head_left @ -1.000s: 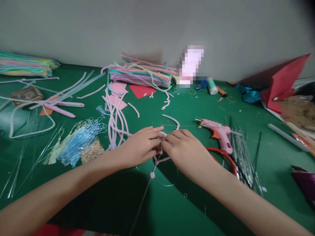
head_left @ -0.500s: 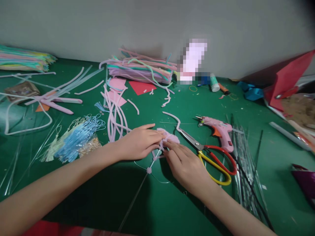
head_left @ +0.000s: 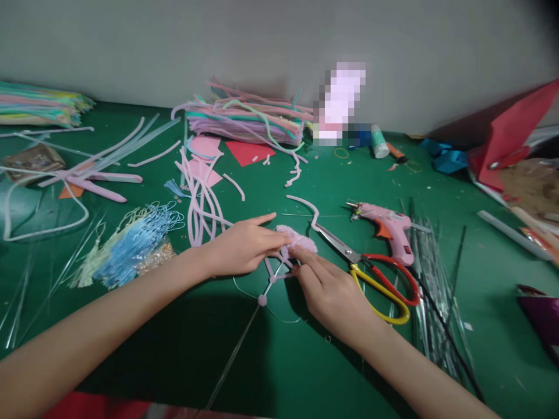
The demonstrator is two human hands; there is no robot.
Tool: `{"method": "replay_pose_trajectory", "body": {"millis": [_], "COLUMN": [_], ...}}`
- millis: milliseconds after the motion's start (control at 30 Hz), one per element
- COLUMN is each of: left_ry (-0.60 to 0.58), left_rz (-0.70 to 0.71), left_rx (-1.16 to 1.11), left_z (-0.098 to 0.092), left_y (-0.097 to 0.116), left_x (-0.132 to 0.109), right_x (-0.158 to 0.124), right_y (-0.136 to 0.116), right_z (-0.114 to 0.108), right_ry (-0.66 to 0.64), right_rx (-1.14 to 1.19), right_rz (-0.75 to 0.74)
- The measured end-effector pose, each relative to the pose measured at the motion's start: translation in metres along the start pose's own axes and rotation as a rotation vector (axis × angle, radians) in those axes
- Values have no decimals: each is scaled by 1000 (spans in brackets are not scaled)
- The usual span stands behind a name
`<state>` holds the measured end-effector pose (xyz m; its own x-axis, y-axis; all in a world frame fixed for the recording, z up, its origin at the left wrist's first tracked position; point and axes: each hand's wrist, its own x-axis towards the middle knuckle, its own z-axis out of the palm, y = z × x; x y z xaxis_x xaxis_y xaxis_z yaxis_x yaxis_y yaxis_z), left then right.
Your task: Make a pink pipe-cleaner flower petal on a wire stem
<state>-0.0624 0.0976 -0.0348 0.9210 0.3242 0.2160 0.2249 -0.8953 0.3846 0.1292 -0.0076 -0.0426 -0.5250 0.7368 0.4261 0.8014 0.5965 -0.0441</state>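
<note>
A fuzzy lilac pipe-cleaner piece [head_left: 297, 237] lies between my two hands near the middle of the table. My left hand [head_left: 244, 245] reaches in from the left, its fingertips on the piece's left side and one finger stretched out above. On the right edge, my right hand [head_left: 328, 282] grips the same piece, fingers bent over it. Below it, lilac pipe-cleaner strips meet a clear stick [head_left: 238, 343] with a small lilac knob [head_left: 262, 300] on it. Scissors [head_left: 345, 251] with red and yellow handles lie beside my right hand. My palms hide part of the piece.
A pink glue gun [head_left: 386, 226] lies right of the scissors, near thin clear sticks [head_left: 430, 279]. Blue tassels [head_left: 131, 250] and loose lilac pipe cleaners [head_left: 201, 203] are on the left. Bundled pipe cleaners [head_left: 248, 122] lie along the wall, near a glue stick [head_left: 379, 141].
My left hand's upper finger has lifted a little away from the fuzzy piece. Both hands stay at the piece; the whole view has shifted slightly.
</note>
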Motion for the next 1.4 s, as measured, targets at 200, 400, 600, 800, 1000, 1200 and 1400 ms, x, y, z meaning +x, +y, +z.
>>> {"method": "replay_pose_trajectory", "body": {"millis": [200, 400, 600, 800, 1000, 1200, 1400], "left_ry": [14, -5, -31, -80, -90, -59, -95], "left_rz": [25, -32, -27, -44, -57, 50, 127], "left_rx": [14, -55, -72, -109, -113, 18, 203], "left_z": [-1, -5, -6, -6, -6, -5, -11], "left_y": [1, 3, 2, 0, -3, -2, 1], "left_x": [-1, 0, 4, 9, 14, 7, 10], "right_x": [-6, -1, 19, 17, 18, 16, 18], "right_y": [0, 4, 8, 11, 12, 15, 24], "right_z": [5, 0, -7, 4, 7, -3, -12], "right_ry": [37, 39, -63, -15, -14, -59, -195], "right_rx": [34, 157, 180, 98, 132, 117, 34], "right_rz": [34, 121, 183, 172, 192, 134, -10]}}
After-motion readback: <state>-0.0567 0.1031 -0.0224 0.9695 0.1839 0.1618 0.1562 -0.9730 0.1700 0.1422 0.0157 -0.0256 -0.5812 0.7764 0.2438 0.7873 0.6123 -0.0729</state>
